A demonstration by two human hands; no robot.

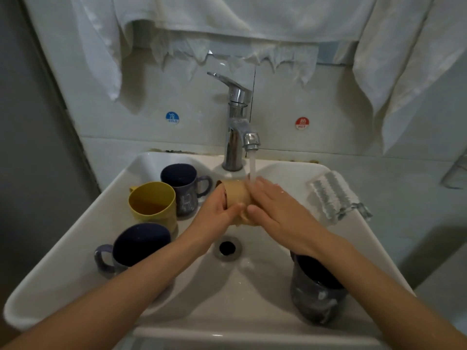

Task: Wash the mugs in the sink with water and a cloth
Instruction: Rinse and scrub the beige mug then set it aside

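Observation:
A tan mug [237,195] lies on its side over the white sink [177,294], just under the running tap [249,142]. My left hand [218,208] grips its left end, fingers curled round the rim. My right hand [275,205] lies flat against the mug's right side, fingers straight, with water falling on it. A yellow mug [153,203] and a purple mug [183,188] stand on the sink's left ledge. A dark blue mug [136,246] stands nearer on the left. Another dark mug [316,291] stands at the front right, partly behind my right forearm. No cloth shows in my hands.
A clear plastic brush [333,195] lies on the sink's right ledge. The drain [227,248] is open in the basin's middle. White cloths [227,26] hang on the wall above the tap. Cold and hot stickers flank the tap.

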